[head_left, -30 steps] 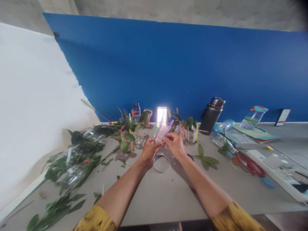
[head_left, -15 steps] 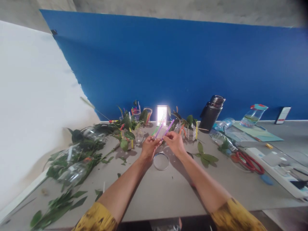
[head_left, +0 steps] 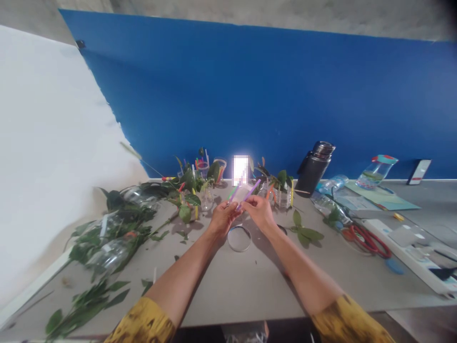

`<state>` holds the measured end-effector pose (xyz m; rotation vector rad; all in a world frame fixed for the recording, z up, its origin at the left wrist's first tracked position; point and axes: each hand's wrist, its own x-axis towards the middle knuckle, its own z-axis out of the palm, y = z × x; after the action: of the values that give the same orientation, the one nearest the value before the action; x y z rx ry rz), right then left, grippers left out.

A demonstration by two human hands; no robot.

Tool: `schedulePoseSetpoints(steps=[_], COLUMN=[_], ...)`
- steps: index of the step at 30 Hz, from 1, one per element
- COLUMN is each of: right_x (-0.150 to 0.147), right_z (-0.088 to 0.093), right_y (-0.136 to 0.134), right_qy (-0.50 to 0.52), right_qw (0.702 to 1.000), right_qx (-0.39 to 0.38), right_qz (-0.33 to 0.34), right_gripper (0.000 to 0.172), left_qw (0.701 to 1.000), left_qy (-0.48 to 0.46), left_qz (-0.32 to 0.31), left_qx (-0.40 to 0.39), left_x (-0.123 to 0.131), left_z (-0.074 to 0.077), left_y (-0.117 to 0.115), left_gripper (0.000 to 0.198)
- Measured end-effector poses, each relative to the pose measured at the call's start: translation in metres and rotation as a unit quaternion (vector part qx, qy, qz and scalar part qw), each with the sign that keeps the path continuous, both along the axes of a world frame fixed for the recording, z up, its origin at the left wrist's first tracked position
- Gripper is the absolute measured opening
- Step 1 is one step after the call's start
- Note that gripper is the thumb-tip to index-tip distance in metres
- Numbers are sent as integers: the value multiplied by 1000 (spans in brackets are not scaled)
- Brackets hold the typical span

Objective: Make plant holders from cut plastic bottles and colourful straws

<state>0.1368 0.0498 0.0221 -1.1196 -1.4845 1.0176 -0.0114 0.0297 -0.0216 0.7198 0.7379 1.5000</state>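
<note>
My left hand point(head_left: 223, 217) and my right hand point(head_left: 261, 212) meet above the middle of the grey table point(head_left: 250, 281), fingers pinched. Between them they hold a few thin purple straws point(head_left: 247, 193) that point up and away to the right; a green one shows behind. The fingertips of both hands touch at the straws' lower ends. Just below the hands a clear round ring or lid point(head_left: 239, 238) lies flat on the table.
Leafy branches and clear bottles point(head_left: 117, 238) spread over the left side. Small cups with coloured straws and leaves point(head_left: 203, 178) stand behind the hands. A dark flask point(head_left: 316, 167), red scissors point(head_left: 367, 240), a white tray point(head_left: 410, 252) and papers lie to the right. A loose sprig point(head_left: 305, 232) rests near my right wrist.
The hands have stayed in place; the straws have shifted slightly in the fingers and the view has tilted a little.
</note>
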Motion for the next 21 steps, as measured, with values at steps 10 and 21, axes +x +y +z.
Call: schedulePoseSetpoints(steps=[10, 21], right_x=[4, 12], right_z=[-2, -1], right_y=[3, 8], right_qy=[38, -22], right_qw=[999, 995], right_qx=[-25, 85], right_qz=[28, -41], right_gripper=[25, 34], left_qw=[998, 999], left_qy=[32, 29], left_qz=[-23, 17], left_qx=[40, 3], left_x=[1, 3], left_z=[6, 5], left_y=[-5, -4], left_gripper=[50, 47])
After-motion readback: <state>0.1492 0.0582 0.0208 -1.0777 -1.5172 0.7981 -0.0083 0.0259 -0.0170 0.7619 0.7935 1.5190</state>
